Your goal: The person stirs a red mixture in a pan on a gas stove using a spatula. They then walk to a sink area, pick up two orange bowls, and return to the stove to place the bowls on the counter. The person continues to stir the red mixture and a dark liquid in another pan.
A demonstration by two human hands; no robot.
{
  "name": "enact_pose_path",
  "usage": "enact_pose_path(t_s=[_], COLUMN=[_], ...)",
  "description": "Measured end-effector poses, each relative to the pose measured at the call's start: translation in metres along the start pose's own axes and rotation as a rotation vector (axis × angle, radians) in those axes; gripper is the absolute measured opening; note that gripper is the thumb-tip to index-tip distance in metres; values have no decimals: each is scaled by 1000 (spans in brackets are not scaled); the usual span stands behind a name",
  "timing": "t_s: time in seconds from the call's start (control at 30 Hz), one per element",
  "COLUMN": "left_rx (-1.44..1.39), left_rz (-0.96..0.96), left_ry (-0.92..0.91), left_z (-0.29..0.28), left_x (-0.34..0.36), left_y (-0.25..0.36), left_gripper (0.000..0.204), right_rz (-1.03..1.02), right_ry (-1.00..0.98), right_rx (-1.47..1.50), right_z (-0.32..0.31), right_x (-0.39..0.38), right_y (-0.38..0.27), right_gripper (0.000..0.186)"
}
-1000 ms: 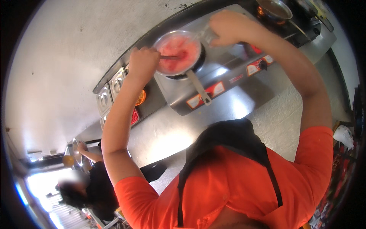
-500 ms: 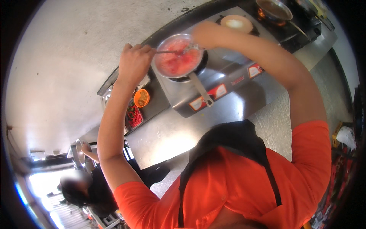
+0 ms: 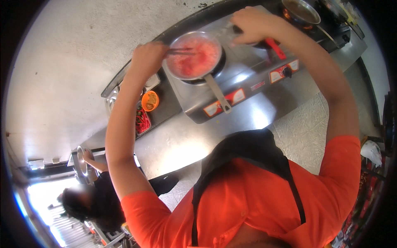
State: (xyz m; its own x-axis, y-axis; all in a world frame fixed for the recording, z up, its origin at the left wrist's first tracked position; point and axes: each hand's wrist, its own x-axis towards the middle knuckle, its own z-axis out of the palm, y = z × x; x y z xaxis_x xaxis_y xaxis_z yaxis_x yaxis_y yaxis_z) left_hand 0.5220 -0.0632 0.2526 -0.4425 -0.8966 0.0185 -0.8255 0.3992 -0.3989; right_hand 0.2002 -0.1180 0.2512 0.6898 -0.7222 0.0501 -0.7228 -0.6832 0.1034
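Note:
On the left burner sits a metal frying pan, its handle toward me, with bubbling red liquid inside. My left hand is closed around a pair of dark chopsticks, whose ends reach over the pan from its left side. To the right of that pan, my right hand hovers over the second burner with fingers and thumb apart, nothing visible between them. A red handle sticks out below this hand; whatever it belongs to is mostly hidden by the hand and forearm.
An orange bowl of brownish food and a container of red chilies stand left of the stove. At the far right, another pan sits over a flame. A person in dark clothes works at the lower left.
My right hand has moved right, away from the red liquid, and its fingers have spread. The red handle has come into view beneath it. My left hand still holds the chopsticks.

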Motion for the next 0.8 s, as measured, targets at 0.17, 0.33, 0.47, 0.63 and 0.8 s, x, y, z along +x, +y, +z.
enact_pose_path(t_s=[0.17, 0.33, 0.47, 0.63, 0.8], left_rx=[65, 129, 70, 80, 108], left_rz=[158, 130, 118, 89, 69], left_ry=[54, 6, 117, 150, 161], left_z=[15, 7, -14, -26, -22], left_x=[36, 32, 16, -6, -16], left_y=[5, 2, -4, -6, -6], left_gripper=[14, 14, 13, 12, 12], right_rz=[-74, 21, 5, -73, -104], right_ry=[59, -133, -152, -148, -96], right_rx=[23, 204, 266, 210, 120], right_z=[5, 2, 16, 25, 36], right_x=[-11, -24, -18, 14, 41], right_y=[11, -2, -1, -24, -46], right_gripper=[50, 51, 51, 44, 31])
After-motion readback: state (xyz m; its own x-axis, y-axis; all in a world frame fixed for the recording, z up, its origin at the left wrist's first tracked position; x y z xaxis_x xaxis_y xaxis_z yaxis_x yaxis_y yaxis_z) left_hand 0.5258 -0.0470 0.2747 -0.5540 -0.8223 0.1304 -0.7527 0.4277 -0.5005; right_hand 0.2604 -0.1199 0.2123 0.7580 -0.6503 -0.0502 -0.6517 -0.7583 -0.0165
